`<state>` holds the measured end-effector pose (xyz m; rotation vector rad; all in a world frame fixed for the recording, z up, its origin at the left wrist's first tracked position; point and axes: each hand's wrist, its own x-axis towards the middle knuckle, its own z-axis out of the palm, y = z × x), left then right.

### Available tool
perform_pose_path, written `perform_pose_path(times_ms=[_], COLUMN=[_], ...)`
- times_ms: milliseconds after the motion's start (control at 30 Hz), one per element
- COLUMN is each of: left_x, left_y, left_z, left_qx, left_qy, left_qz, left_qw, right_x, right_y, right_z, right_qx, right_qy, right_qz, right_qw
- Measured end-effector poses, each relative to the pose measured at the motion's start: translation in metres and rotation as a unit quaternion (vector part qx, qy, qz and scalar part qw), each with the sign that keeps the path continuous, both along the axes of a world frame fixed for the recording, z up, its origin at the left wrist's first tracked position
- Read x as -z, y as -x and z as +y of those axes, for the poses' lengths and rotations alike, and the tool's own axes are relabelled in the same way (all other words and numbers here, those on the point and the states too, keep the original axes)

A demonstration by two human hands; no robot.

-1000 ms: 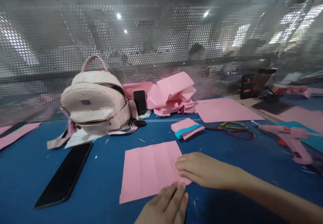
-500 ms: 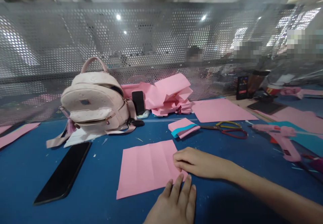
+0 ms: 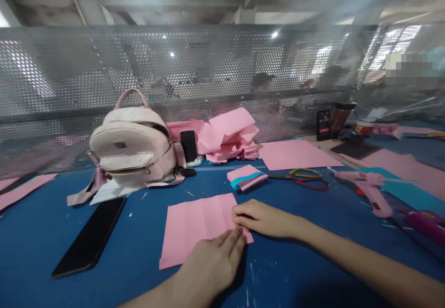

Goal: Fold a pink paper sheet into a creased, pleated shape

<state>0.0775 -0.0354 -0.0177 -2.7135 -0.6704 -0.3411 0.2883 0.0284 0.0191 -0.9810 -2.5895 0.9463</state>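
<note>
A pink sheet (image 3: 194, 227) with faint parallel creases lies flat on the blue tabletop. My right hand (image 3: 259, 217) is curled at its right edge, with the fingers closed on the paper. From the lower left, my left hand (image 3: 215, 259) reaches over the near edge of the sheet. Its fingers are drawn together and bent at the sheet's right side, meeting my right fingertips; the thumb is hidden. Just beyond sits a small folded pink piece with a blue band (image 3: 246, 177). Scissors (image 3: 306, 177) with yellow and red handles lie beside it.
A dark phone (image 3: 90, 238) lies at left, before a pale pink backpack (image 3: 135, 141). Another phone (image 3: 188, 146) leans near crumpled pink sheets (image 3: 231, 136). On the right are a pink glue gun (image 3: 373, 190) and a purple tool (image 3: 427, 224). A perforated metal screen (image 3: 208, 81) stands behind.
My left hand has moved forward over the sheet, its fingers going from spread to drawn together beside my right fingertips. My right hand stays at the right edge. The view has tilted slightly up.
</note>
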Motion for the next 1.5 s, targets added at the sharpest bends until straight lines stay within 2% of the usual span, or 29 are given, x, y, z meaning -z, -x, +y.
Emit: perform_pose_path(times_ms=[133,233,367,467,567,667,700,733,833,967,1067,1233,1367,1500], left_x=[0.009,0.009,-0.002,-0.015,-0.031,-0.041,-0.042,-0.042,-0.038,-0.031,-0.025,-0.007,0.002,0.003], left_y=[0.02,0.032,0.046,0.053,0.058,0.061,0.062,0.063,0.059,0.042,0.029,0.02,0.02,0.021], left_z=[0.006,0.014,0.026,0.024,0.017,0.024,0.034,0.047,0.104,0.184,0.221,0.245,0.249,0.25], left_qx=[-0.007,0.001,0.015,0.028,0.073,0.086,0.06,0.026,-0.073,-0.183,-0.248,-0.328,-0.339,-0.337], left_qy=[-0.032,-0.049,-0.058,-0.046,0.014,0.148,0.178,0.171,0.117,0.045,0.007,-0.022,-0.029,-0.033], left_qz=[-0.028,-0.049,-0.072,-0.075,-0.064,-0.067,-0.084,-0.103,-0.174,-0.239,-0.256,-0.264,-0.251,-0.238], left_qw=[0.999,0.998,0.996,0.996,0.995,0.983,0.979,0.98,0.975,0.953,0.934,0.907,0.906,0.91], right_x=[0.002,0.003,0.003,0.003,0.004,0.007,0.009,0.011,0.016,0.018,0.017,0.015,0.014,0.013], right_y=[-0.001,0.0,0.0,-0.001,0.0,0.002,0.003,0.004,0.007,0.008,0.008,0.009,0.009,0.01], right_z=[0.0,0.0,-0.001,-0.002,-0.002,0.0,0.0,0.001,0.001,-0.001,-0.001,-0.001,0.0,0.0], right_qx=[0.028,0.042,0.031,0.025,0.02,0.018,0.02,0.022,0.026,0.023,0.023,0.026,0.022,0.022], right_qy=[0.025,0.033,0.023,0.006,-0.007,-0.029,-0.039,-0.049,-0.072,-0.09,-0.096,-0.098,-0.097,-0.097], right_qz=[0.026,0.036,0.026,0.018,0.013,0.004,0.0,-0.004,-0.016,-0.032,-0.042,-0.054,-0.058,-0.061], right_qw=[0.999,0.998,0.999,1.0,1.0,0.999,0.999,0.999,0.997,0.995,0.994,0.993,0.993,0.993])
